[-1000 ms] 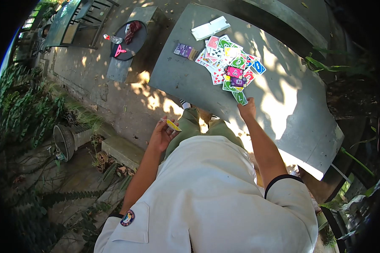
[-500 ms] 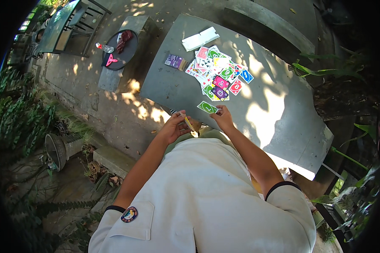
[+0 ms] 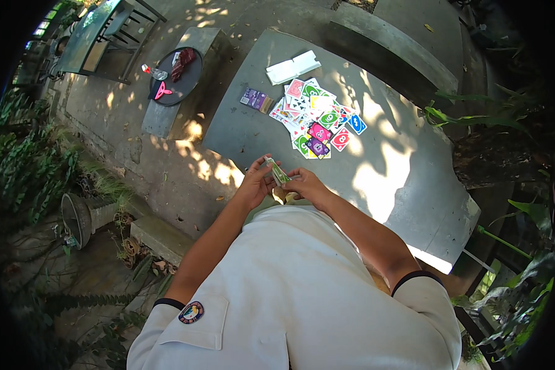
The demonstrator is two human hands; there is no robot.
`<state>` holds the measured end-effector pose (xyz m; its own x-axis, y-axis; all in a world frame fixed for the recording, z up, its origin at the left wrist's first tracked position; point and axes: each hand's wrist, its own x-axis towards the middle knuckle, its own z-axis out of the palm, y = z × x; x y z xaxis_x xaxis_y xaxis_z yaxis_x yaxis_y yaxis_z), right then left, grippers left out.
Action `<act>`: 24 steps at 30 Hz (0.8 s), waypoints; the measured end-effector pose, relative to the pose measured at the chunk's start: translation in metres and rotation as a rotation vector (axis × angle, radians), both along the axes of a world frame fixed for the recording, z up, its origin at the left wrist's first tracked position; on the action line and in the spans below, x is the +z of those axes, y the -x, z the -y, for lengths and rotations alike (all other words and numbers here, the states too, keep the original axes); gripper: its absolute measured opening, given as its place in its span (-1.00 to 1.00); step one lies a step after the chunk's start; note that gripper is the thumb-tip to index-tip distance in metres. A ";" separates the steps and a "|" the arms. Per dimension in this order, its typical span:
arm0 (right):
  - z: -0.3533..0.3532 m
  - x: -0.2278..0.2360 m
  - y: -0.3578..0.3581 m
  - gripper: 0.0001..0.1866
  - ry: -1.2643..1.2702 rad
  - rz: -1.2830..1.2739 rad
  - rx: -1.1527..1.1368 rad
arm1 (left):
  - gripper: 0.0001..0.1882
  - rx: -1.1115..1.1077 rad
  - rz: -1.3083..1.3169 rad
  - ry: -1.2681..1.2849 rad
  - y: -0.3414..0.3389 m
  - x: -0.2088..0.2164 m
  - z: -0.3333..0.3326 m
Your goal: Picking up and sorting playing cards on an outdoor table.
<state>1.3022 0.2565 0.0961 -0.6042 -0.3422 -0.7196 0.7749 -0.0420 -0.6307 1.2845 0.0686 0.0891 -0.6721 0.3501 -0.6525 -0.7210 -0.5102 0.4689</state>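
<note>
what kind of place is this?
Likely an outdoor garden or patio: a grey concrete table in dappled sun, leafy plants along the paving, and a concrete bench behind.

A small purple rectangular card box (image 3: 256, 99) is seen lying flat on the grey table (image 3: 246, 132), just left of the spread cards. A white, opened box (image 3: 293, 67) lies farther back.
</note>
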 end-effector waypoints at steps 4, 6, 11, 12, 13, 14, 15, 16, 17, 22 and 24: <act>0.004 0.015 0.002 -0.44 -0.075 -0.018 0.119 | -0.56 0.027 -0.017 0.050 -0.001 -0.001 0.000; 0.005 0.007 -0.001 -0.42 -0.120 -0.158 0.204 | -0.58 0.025 -0.021 0.073 -0.001 0.000 0.001; 0.008 0.014 -0.013 -0.40 -0.496 -0.826 0.312 | -0.55 -0.193 0.061 0.036 -0.004 0.015 -0.001; 0.008 0.022 -0.011 -0.40 -0.469 -0.835 0.322 | -0.55 -0.192 0.060 0.036 -0.006 0.015 -0.003; 0.008 0.027 -0.009 -0.41 -0.442 -0.844 0.332 | -0.57 -0.184 0.052 0.005 -0.009 0.015 -0.006; 0.009 0.031 -0.007 -0.41 -0.441 -0.845 0.333 | -0.58 -0.176 0.045 -0.027 -0.010 0.015 -0.007; 0.008 0.033 -0.006 -0.43 -0.378 -0.785 0.327 | -0.58 -0.178 0.045 -0.027 -0.010 0.017 -0.006; 0.008 0.035 -0.005 -0.44 -0.315 -0.724 0.322 | -0.59 -0.209 0.057 -0.071 -0.010 0.019 -0.005; 0.008 0.037 -0.005 -0.44 -0.316 -0.723 0.320 | -0.61 -0.238 0.069 -0.114 -0.010 0.021 -0.004; 0.009 0.034 -0.008 -0.45 -0.366 -0.763 0.372 | -0.61 -0.262 0.103 -0.105 -0.014 0.021 -0.002; 0.010 0.032 -0.009 -0.47 -0.325 -0.737 0.356 | -0.60 -0.237 0.112 -0.078 -0.016 0.017 0.000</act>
<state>1.3109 0.2464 0.1277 -0.8497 -0.4450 -0.2828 0.0985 0.3929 -0.9143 1.3005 0.0689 0.1061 -0.4902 0.5412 -0.6832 -0.8699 -0.3523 0.3451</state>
